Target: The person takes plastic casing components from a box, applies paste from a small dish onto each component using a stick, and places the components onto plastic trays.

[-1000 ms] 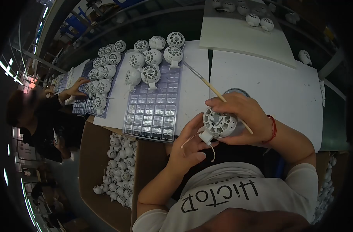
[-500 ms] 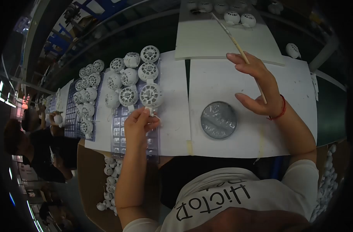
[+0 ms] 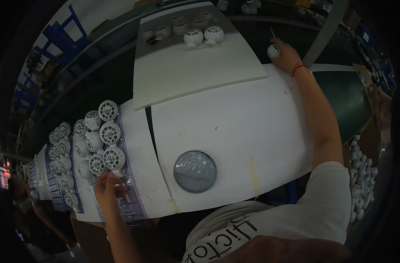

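Observation:
My left hand (image 3: 107,192) is closed, its fingers pinching the short neck of a white round slotted housing (image 3: 114,158) at the near end of a row. That housing lies on a clear plastic tray (image 3: 132,199) among several like it. Out to the far right, my right hand (image 3: 287,57) grips another white ball-shaped housing (image 3: 273,51). A thin brush (image 3: 273,33) sticks up from the same hand; most of its handle is hidden. Between the hands, nearer my body, sits a shallow round dish (image 3: 194,172) of glossy grey material.
A thick white board (image 3: 195,74) carries several white housings (image 3: 193,38) at its far end. More filled trays (image 3: 59,193) extend left. Heaped white housings (image 3: 361,184) lie in a box at right. A post (image 3: 327,33) rises beyond my right hand. Another person is at lower left.
My view has swung right. My right hand has moved from above the white sheet to the far right and has taken hold of a housing. My left hand stays at the same housing.

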The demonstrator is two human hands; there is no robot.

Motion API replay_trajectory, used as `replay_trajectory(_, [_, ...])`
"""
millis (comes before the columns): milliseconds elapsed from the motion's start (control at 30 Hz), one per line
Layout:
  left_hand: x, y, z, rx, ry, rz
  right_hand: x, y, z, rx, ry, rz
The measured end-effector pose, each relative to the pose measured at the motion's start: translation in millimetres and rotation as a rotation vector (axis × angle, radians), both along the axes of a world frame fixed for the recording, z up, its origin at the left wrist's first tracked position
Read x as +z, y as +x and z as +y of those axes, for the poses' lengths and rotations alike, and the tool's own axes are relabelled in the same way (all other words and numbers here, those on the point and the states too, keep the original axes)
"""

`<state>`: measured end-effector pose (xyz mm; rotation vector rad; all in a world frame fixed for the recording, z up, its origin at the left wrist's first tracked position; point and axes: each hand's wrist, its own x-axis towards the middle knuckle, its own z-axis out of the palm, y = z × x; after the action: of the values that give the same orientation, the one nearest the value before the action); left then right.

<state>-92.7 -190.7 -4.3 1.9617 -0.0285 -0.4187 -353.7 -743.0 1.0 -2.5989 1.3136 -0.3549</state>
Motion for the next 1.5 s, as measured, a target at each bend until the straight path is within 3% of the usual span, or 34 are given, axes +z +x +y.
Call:
replay_trajectory(33, [0,-3,4,0.008,0.005,-0.005,0,0,4,0.009,-0.155,-0.067])
replay_trajectory(67, [0,-7,12,-0.015,0.122,-0.258,-1,0,10,0.018,-0.309,-0.135])
replay_trajectory(100, [0,-12,17,-0.038,0.244,-0.509,0,1,16,0.030,-0.301,-0.142])
replay_trajectory(133, [5,-22,15,-0.023,0.258,-0.509,2,2,26,0.214,-0.430,-0.337])
replay_trajectory(167, [10,-38,9,-0.092,0.270,-0.717,4,4,39,0.403,-0.545,-0.537])
replay_trajectory(200, [15,-55,2,-0.164,0.296,-0.917,9,12,66,0.549,-0.414,-0.686])
replay_trajectory(233, [19,-69,-7,-0.268,0.199,-0.919,15,23,101,0.688,-0.266,-0.833])
replay_trajectory(300, [24,-93,-36,-0.464,0.061,-0.979,21,38,167,0.939,-0.145,-0.886])
replay_trajectory(433, [21,-122,-76,-0.679,-0.146,-1.187,18,45,285,1.247,0.542,-0.995])
replay_trajectory(500, [12,-130,-77,-0.632,-0.294,-1.174,6,54,322,1.261,0.777,-1.178])
replay_trajectory(567, [1,-135,-68,-0.571,-0.432,-1.092,10,50,328,1.261,0.854,-1.171])
replay_trajectory(667, [2,-141,-46,-0.380,-0.662,-0.718,13,33,311,1.146,0.934,-1.095])
replay_trajectory(700, [2,-142,-36,-0.379,-0.665,-0.718,14,22,296,1.178,0.632,-0.913])
replay_trajectory(733, [-1,-142,-25,-0.292,-0.685,-0.522,13,12,285,1.189,0.334,-0.725])
replay_trajectory(767, [-4,-142,-16,-0.201,-0.699,-0.323,10,4,282,1.194,0.334,-0.721])
replay_trajectory(867, [-12,-140,3,-0.166,-0.617,-0.169,1,-19,284,1.272,0.175,-0.574])
replay_trajectory(1267, [-25,-153,9,-0.124,-0.555,-0.027,-24,-21,295,1.310,0.145,-0.529])
replay_trajectory(1500, [-22,-153,14,-0.193,-0.577,0.157,-36,-25,306,1.148,0.412,-0.662])
